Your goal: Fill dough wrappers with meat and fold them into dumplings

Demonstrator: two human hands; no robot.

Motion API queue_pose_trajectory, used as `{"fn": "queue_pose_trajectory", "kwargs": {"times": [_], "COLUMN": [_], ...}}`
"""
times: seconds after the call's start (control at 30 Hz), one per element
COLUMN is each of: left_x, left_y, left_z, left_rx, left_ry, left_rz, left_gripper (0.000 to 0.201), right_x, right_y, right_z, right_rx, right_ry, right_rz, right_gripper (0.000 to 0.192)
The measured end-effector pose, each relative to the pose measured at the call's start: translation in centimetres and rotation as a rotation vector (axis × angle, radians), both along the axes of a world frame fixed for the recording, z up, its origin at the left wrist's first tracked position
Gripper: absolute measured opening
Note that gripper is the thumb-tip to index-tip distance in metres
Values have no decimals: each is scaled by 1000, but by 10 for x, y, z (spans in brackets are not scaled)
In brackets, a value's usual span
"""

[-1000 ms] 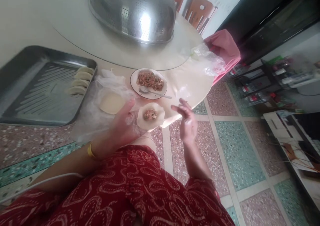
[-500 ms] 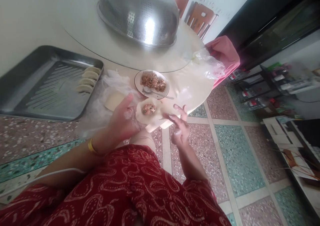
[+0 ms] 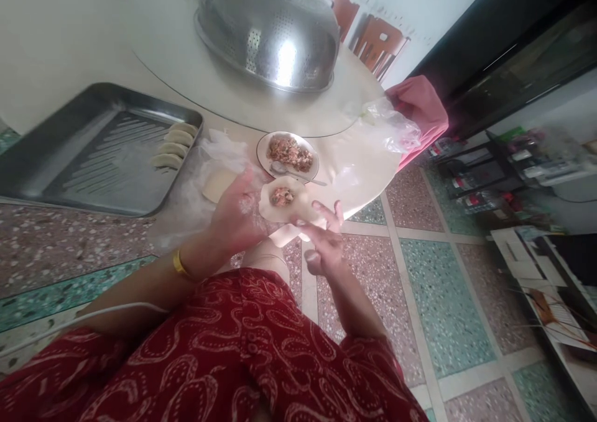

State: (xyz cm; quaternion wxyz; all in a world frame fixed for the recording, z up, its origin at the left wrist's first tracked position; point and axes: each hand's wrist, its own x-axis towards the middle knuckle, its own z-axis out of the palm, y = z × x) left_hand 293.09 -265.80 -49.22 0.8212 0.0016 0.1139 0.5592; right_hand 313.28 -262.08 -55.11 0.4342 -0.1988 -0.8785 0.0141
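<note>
A round dumpling wrapper [image 3: 298, 206] with a lump of meat filling [image 3: 282, 196] on it rests across the fingers of my left hand [image 3: 239, 214], which holds it from below with the thumb raised. Those fingers are mostly hidden under the dough. My right hand [image 3: 326, 235] has its fingers apart and nothing in its grasp; the index fingertip is at the wrapper's near right edge. Just beyond sits a plate [image 3: 262, 150] of minced filling with a metal spoon [image 3: 303, 176] lying in it. Other wrappers [image 3: 218, 184] lie on a plastic bag left of my left hand.
A dark metal tray [image 3: 140, 206] on the left carries several folded dumplings [image 3: 168, 151] along its right side. A large perforated metal cover [image 3: 270, 43] stands on the glass turntable at the back. A clear plastic bag [image 3: 396, 127] and a pink cloth [image 3: 422, 108] are at the right table edge.
My right hand has moved left and its index finger has come to the wrapper's edge. My left hand still holds the wrapper with filling. The view has shifted slightly.
</note>
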Motion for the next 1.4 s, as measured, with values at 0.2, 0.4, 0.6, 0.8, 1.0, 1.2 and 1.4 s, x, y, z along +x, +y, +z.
{"fn": "queue_pose_trajectory", "kwargs": {"times": [0.2,0.4,0.6,0.8,1.0,1.2,1.4], "left_x": [7,13,16,17,20,20,24], "left_y": [1,-2,-2,-2,-2,2,10], "left_z": [5,-3,-10,-13,-10,-10,-18], "left_rx": [8,59,36,8,7,-5,-24], "left_ry": [6,17,-1,2,38,30,31], "left_rz": [73,4,-51,-76,-38,-2,-26], "left_gripper": [45,57,59,62,64,70,62], "right_x": [-6,-21,-31,-40,-45,8,60], "right_y": [-10,-15,-20,-21,-16,51,127], "right_z": [0,13,17,18,21,53,48], "right_rx": [62,91,57,25,56,-61,-287], "right_ry": [-132,-164,-209,-223,-169,-25,-249], "right_rz": [37,73,67,20,-20,-427,-655], "right_gripper": [50,54,53,59,54,47,54]}}
